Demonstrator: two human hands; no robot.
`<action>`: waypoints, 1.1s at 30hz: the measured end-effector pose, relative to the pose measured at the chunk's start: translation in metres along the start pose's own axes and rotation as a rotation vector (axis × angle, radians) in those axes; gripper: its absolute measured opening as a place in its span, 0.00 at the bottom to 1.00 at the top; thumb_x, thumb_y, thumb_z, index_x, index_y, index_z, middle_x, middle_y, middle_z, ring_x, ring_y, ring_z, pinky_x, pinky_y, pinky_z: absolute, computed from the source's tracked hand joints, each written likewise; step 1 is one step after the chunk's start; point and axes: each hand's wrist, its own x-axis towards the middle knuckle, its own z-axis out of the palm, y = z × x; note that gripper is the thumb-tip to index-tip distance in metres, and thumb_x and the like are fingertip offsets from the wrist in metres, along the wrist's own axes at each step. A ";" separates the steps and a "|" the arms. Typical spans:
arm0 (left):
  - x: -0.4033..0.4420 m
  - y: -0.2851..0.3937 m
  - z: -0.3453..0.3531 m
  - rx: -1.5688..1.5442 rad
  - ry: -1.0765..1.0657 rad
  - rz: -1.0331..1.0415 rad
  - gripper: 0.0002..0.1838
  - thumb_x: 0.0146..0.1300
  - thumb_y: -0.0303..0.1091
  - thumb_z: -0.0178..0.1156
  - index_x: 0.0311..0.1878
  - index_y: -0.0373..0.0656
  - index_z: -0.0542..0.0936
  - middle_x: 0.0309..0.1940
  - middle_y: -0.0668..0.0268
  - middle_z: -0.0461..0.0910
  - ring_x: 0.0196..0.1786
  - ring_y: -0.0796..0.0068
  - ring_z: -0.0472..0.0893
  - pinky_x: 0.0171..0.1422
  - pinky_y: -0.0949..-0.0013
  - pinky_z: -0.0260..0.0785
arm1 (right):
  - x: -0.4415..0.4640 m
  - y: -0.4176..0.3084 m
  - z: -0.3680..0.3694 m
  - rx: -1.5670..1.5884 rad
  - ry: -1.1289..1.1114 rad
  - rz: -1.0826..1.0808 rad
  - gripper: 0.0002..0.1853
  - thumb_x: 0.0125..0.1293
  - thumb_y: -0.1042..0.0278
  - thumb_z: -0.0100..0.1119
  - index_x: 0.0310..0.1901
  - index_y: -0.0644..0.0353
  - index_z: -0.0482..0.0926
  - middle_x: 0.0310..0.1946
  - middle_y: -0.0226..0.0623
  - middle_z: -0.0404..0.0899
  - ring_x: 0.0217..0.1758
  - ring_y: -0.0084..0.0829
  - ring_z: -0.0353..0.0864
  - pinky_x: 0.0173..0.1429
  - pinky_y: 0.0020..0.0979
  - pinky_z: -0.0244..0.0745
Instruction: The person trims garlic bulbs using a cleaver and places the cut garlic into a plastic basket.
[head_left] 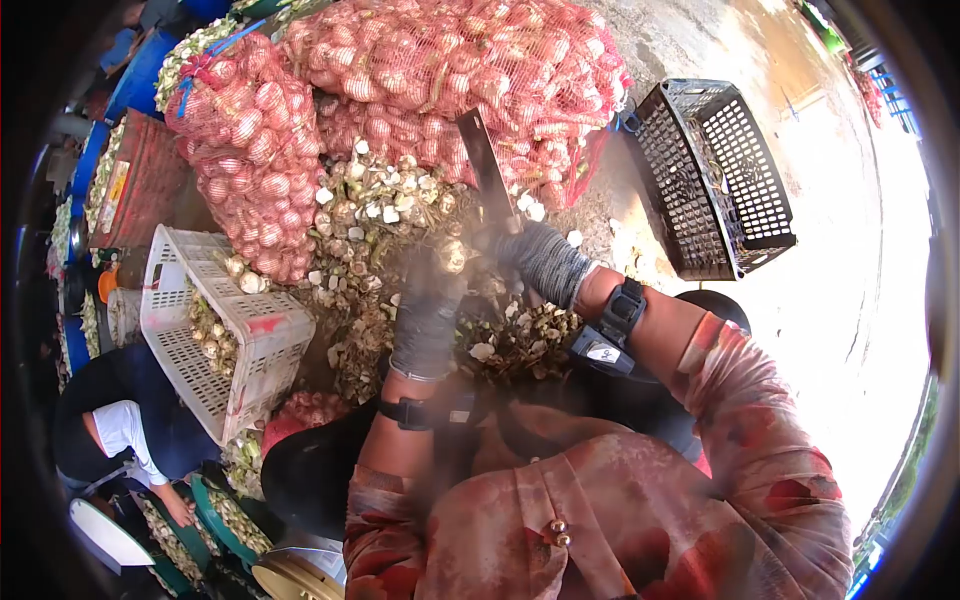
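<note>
My right hand, in a grey glove, is closed round the handle of a broad-bladed knife, its blade pointing up and away from me. Close beside it, my left hand, gloved too and blurred, has a pale bulb at its fingertips. Both hands are over a heap of cut stalks, roots and pale trimmings on the ground. A white crate tilts on its side at the left with more pale bulbs inside.
Red mesh sacks of bulbs lie beyond the heap, one standing sack at the left. A black crate is at the right. Another person's hand reaches to green-rimmed baskets at lower left.
</note>
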 end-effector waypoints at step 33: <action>0.008 -0.029 -0.035 0.484 -0.016 0.346 0.29 0.58 0.33 0.66 0.61 0.46 0.66 0.47 0.66 0.69 0.50 0.75 0.71 0.57 0.65 0.69 | 0.007 0.025 -0.011 -0.195 0.009 -0.275 0.23 0.62 0.43 0.63 0.42 0.59 0.80 0.21 0.29 0.76 0.24 0.22 0.72 0.30 0.29 0.69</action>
